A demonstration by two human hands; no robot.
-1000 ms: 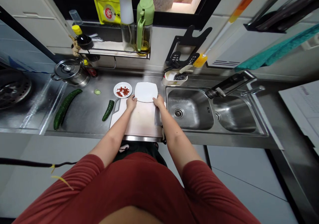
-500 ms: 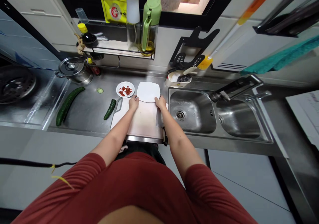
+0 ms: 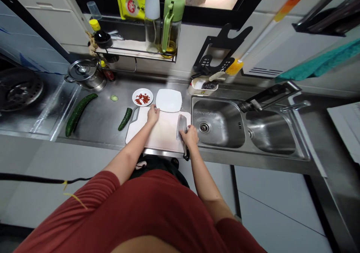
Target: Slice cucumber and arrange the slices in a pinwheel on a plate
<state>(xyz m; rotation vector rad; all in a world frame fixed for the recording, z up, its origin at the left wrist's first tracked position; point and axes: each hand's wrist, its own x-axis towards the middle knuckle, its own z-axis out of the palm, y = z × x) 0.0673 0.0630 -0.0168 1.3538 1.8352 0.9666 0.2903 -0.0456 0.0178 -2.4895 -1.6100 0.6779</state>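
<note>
My left hand is over the upper left part of the white cutting board, fingers slightly bent and apart, holding nothing. Just beyond it lies a white squarish plate, close to the fingertips. At the board's right side my right hand is beside a cleaver, with thumb and fingers apart near the lower end of its blade. The cleaver lies on the board, its dark handle toward me. A cucumber piece rests left of the board, and a white dish with chopped red bits stands behind it.
A long cucumber and a small green slice lie on the steel counter. A lidded pot stands at back left. The double sink is on the right, under a faucet. Bottles stand on a rack above.
Both hands have let go of the white plate, which sits behind the board. My right hand has come down toward me to the cleaver; my left has shifted slightly right.
</note>
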